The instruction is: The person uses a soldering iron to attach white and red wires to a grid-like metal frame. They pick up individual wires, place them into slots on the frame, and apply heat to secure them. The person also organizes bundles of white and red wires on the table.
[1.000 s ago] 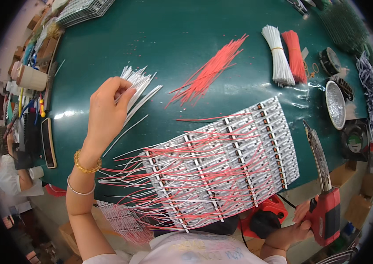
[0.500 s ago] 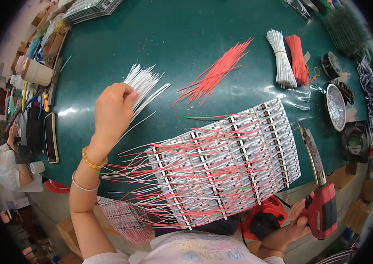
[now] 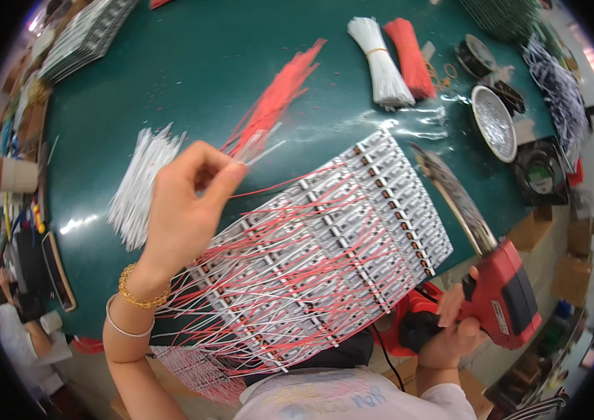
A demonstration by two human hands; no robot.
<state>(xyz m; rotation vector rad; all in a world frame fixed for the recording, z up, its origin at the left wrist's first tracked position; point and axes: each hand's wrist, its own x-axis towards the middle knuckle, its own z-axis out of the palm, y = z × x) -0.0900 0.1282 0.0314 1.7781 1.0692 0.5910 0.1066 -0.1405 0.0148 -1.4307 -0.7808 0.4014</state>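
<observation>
My left hand point(image 3: 188, 199) is closed in a pinch on a few white wires point(image 3: 260, 148), whose ends point up and right near the red wire pile point(image 3: 279, 87). Left of that hand lies a loose pile of white wires point(image 3: 136, 192). Below it, a tilted panel of small circuit boards point(image 3: 353, 245) trails many red and white wires from its left part. My right hand point(image 3: 457, 325) is at the red and black handle of a soldering gun point(image 3: 507, 297), its fingers partly round the grip. The gun's long metal nose reaches up beside the panel's right edge.
Tied bundles of white wires point(image 3: 381, 66) and red wires point(image 3: 410, 61) lie at the back. To the right are a round metal dish point(image 3: 493, 124), a spool point(image 3: 477, 56) and a black fan point(image 3: 542, 171). Stacked panels point(image 3: 90, 38), a phone point(image 3: 57, 271) and another person's sleeve point(image 3: 18, 332) are at left.
My left hand has come away from the white wire pile with a few wires pinched in it. The view has shifted, and the soldering gun stays beside the panel.
</observation>
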